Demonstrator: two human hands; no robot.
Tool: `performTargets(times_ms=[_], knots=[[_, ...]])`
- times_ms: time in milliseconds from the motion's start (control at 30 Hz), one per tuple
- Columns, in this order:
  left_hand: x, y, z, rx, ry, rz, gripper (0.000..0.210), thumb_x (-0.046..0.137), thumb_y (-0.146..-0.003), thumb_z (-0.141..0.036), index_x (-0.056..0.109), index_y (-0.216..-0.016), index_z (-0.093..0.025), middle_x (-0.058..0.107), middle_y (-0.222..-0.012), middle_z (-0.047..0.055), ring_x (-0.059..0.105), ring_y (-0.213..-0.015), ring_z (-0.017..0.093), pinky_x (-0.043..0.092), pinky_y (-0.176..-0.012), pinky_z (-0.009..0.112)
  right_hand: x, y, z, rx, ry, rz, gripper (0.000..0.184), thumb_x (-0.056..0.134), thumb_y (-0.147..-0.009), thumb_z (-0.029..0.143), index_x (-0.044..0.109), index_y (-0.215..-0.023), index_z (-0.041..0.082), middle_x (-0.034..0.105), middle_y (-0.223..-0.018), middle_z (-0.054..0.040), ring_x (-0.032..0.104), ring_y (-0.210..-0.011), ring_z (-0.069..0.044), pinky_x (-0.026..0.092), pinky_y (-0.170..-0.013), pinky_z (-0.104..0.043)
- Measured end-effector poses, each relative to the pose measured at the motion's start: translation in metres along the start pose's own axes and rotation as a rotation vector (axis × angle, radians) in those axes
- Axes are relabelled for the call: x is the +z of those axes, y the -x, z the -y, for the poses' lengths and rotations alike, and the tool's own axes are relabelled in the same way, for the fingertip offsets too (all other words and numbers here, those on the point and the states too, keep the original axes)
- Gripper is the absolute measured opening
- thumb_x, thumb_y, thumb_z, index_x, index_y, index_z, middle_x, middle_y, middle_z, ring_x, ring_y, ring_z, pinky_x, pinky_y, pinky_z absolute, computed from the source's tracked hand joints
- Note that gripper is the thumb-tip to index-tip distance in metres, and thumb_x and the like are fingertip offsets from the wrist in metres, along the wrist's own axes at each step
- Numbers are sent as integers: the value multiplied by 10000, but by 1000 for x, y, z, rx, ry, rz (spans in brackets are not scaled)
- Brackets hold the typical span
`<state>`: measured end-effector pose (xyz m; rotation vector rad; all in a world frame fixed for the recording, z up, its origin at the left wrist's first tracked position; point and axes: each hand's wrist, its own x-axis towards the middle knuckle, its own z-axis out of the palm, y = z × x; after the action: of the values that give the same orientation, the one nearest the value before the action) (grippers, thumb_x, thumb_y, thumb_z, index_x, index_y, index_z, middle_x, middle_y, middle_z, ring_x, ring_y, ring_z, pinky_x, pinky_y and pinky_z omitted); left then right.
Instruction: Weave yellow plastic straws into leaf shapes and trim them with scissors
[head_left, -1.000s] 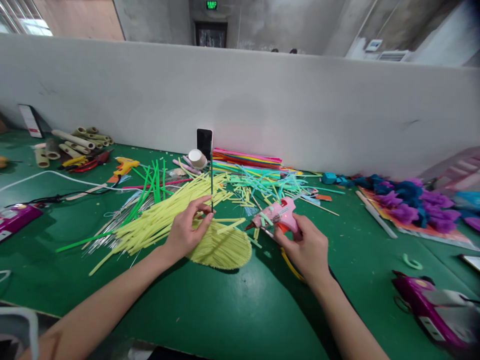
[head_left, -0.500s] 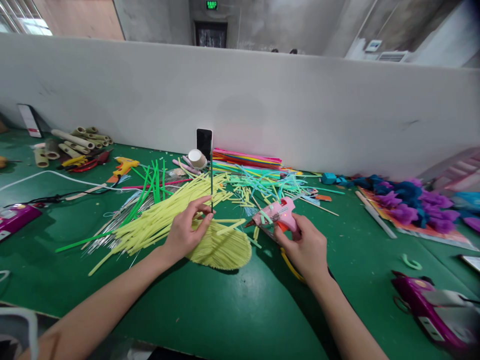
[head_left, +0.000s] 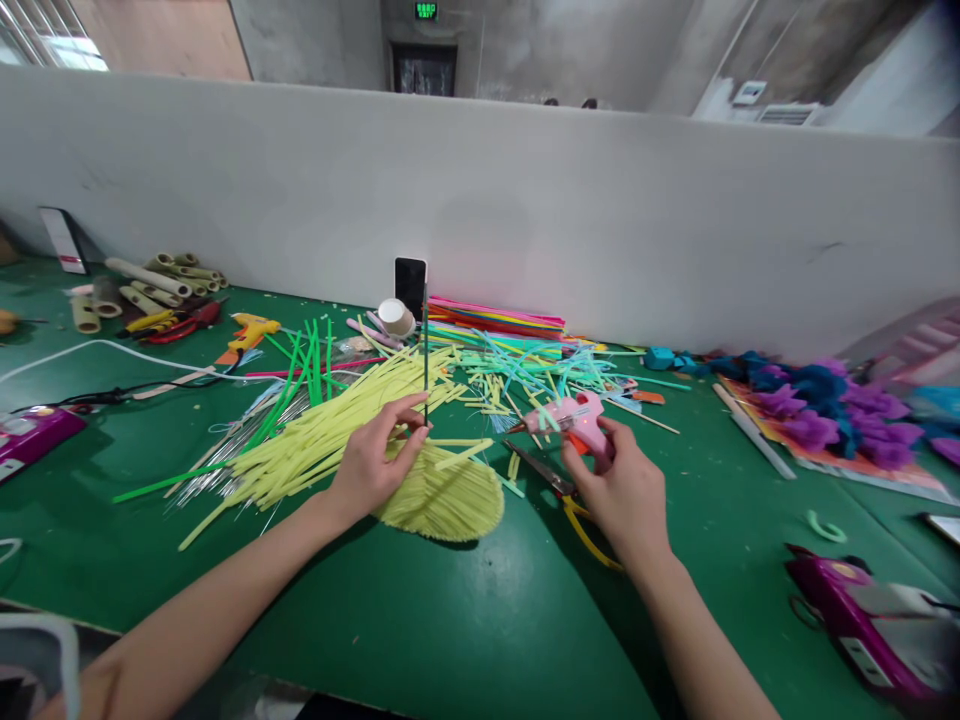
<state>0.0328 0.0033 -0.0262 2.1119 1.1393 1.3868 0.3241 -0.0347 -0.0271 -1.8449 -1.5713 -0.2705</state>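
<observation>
A thin dark stick (head_left: 426, 345) stands upright, pinched near its lower end by my left hand (head_left: 377, 455). Under and beside those fingers lies a flat rounded piece of yellow pipe cleaners (head_left: 457, 503), with two loose short strips on its upper edge. My right hand (head_left: 624, 490) is closed around the handle of a pink glue gun (head_left: 574, 412), whose nozzle points left above the table. Scissors (head_left: 574, 507) with yellow handles lie just below the gun, partly covered by my right hand.
Left of centre spreads a heap of yellow pipe cleaners (head_left: 300, 440). Blue and green stems (head_left: 532, 365) lie behind. Another glue gun (head_left: 251, 333) and bamboo tubes (head_left: 161, 285) are at left. Purple flowers (head_left: 814, 425) and a purple power strip (head_left: 862, 620) sit at right.
My right hand has moved the glue gun up and to the right, away from the yellow piece, uncovering more of the scissors. My left hand and the stick stay nearly still.
</observation>
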Motion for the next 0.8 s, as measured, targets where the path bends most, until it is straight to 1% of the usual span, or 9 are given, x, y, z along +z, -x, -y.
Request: performTargets(times_ms=[200, 267, 333, 400, 500, 567, 633, 733, 800], knots=[[-1, -3, 0, -74, -20, 175, 367, 520, -892, -322, 526, -1248, -231, 661, -904, 23, 628, -742, 140, 506, -689, 238, 4, -12, -61, 146, 331, 128, 490, 524, -827, 436, 577, -1057, 7, 633, -944, -245, 605, -899, -340, 455, -708, -384], [0, -3, 1, -86, -46, 279, 353, 512, -893, -322, 545, -1235, -239, 667, -855, 7, 604, -656, 129, 474, -603, 222, 3, -13, -78, 235, 458, 197, 516, 522, -825, 446, 602, -1031, -21, 610, -945, -287, 591, -916, -387, 454, -721, -447], [2, -2, 3, -79, -74, 375, 338, 514, -887, -304, 566, -1216, -248, 671, -800, -10, 581, -594, 126, 438, -552, 218, 0, -13, -83, 298, 515, 192, 539, 521, -819, 490, 632, -1018, 2, 588, -973, -298, 570, -933, -423, 450, -699, -505], [3, 1, 6, -63, -100, 455, 315, 520, -877, -281, 592, -1182, -251, 669, -741, -24, 572, -563, 129, 411, -523, 217, -4, -14, -73, 243, 431, 102, 504, 534, -819, 508, 654, -1036, 68, 582, -1004, -255, 550, -966, -410, 450, -716, -526], [5, 5, 10, -23, -162, 528, 272, 518, -876, -266, 622, -1126, -242, 664, -694, -24, 599, -575, 144, 416, -523, 223, -9, -12, -31, -14, 30, 42, 342, 566, -842, 464, 684, -993, 182, 609, -947, -132, 563, -961, -302, 459, -817, -454], [4, 8, 9, 25, -240, 539, 254, 510, -887, -268, 631, -1108, -236, 686, -794, 11, 641, -693, 169, 468, -606, 249, -10, -4, 5, -188, -248, 263, 254, 569, -865, 427, 690, -963, 226, 625, -946, -85, 594, -911, -240, 480, -809, -386], [3, 11, 4, 87, -337, 523, 245, 493, -904, -275, 641, -1093, -225, 679, -981, 68, 641, -905, 213, 502, -764, 317, -9, 8, 35, -296, -427, 485, 240, 591, -868, 396, 666, -1052, 261, 626, -986, -60, 601, -923, -208, 494, -794, -330], [2, 20, -9, 183, -424, 514, 308, 464, -929, -318, 608, -1176, -206, 587, -1252, 126, 538, -1168, 271, 427, -982, 448, -2, 23, 60, -344, -489, 585, 265, 614, -867, 323, 629, -1122, 252, 623, -939, -43, 595, -896, -185, 485, -797, -305], [2, 28, -17, 241, -426, 597, 439, 444, -937, -401, 501, -1317, -188, 477, -1406, 135, 421, -1306, 276, 326, -1086, 478, 3, 29, 63, -379, -479, 604, 197, 584, -887, 273, 648, -1071, 242, 620, -920, -42, 587, -880, -175, 473, -791, -293]])
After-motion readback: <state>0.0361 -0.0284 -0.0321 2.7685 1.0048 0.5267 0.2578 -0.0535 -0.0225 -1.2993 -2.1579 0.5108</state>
